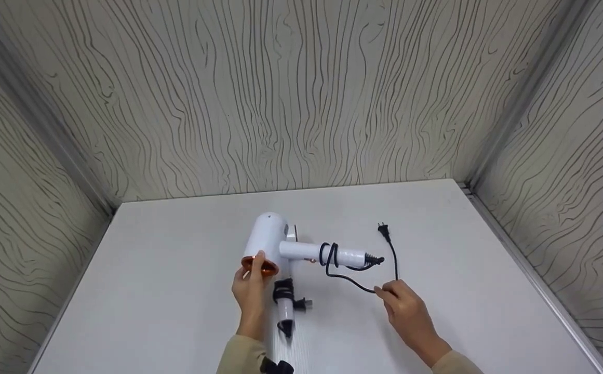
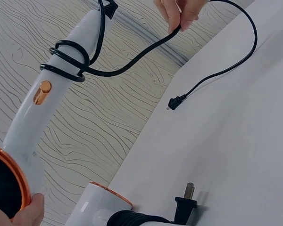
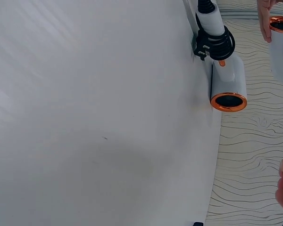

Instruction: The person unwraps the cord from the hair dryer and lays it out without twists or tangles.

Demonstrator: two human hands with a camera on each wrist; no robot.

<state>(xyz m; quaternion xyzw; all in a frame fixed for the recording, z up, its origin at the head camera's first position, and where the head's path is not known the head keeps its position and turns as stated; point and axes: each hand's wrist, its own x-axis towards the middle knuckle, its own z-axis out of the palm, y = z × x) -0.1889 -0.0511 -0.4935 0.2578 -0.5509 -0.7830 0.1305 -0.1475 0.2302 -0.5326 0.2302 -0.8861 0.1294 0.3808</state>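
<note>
My left hand grips a white hair dryer by its copper-rimmed end, holding it above the white table with the handle pointing right. Its black cord loops a couple of times around the handle near the cord end. Between thumb and fingers, my right hand pinches the cord partway along. Past that hand the cord's free end runs on to a black two-pin plug. Below the held dryer lies a second white hair dryer, its cord wound tightly around its handle and partly hidden in the head view.
The second dryer's plug sticks out beside its handle. Under everything is a white tabletop. Wood-grain patterned panels stand behind and at both sides, with grey metal strips at the corners.
</note>
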